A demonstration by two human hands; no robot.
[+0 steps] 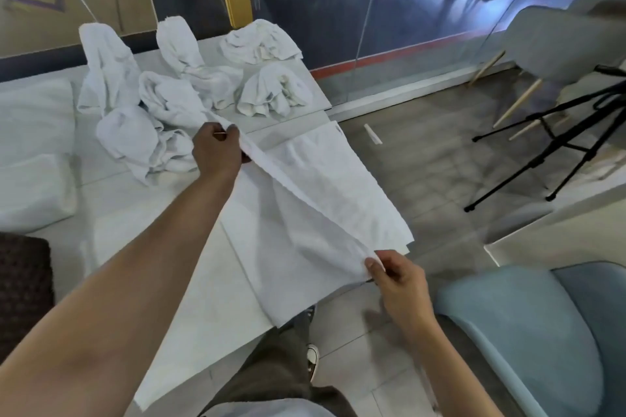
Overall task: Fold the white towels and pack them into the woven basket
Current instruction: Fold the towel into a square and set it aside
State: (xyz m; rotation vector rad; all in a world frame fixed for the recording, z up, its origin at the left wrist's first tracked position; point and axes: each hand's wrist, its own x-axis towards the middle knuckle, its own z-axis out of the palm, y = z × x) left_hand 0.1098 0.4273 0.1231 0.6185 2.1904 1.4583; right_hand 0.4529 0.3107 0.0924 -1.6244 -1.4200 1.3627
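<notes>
Pinches the lifted edge of the spread towel [305, 213], left grip [216, 149] at the far end, right grip [396, 276] at the near, mid-fold over the tabletop [189, 298]. Seems barely begun: leaves crumpled towels [162, 101] heaped behind; inside of woven basket [23, 284] unseen.

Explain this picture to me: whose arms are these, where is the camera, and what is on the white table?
There is no machine here. A person wears one camera on the head, looking down at their own arms. The left hand and the right hand each pinch one end of a white towel, stretching its edge above the table. Behind it lies a heap of crumpled towels. A dark woven thing at the left edge may be the basket.
</notes>
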